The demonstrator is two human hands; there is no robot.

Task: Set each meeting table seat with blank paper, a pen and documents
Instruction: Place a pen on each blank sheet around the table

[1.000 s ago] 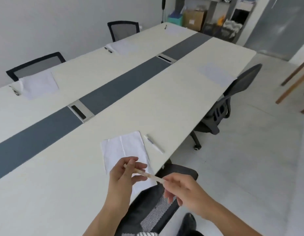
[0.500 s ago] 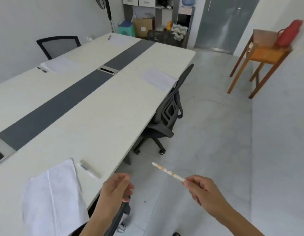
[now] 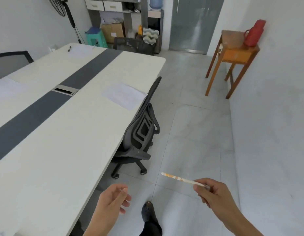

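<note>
Person holding a pen beside the counter

The right hand [image 3: 214, 195] is pinching a slim white pen [image 3: 181, 179] with orange markings by one end, its tip pointing up-left over the floor. The left hand [image 3: 112, 201] is hanging loosely curled, gripping nothing, just right of the counter [image 3: 62, 142]. Blank paper [image 3: 124, 95] is lying far ahead of both hands, by a grey chair [image 3: 141, 133].
</note>
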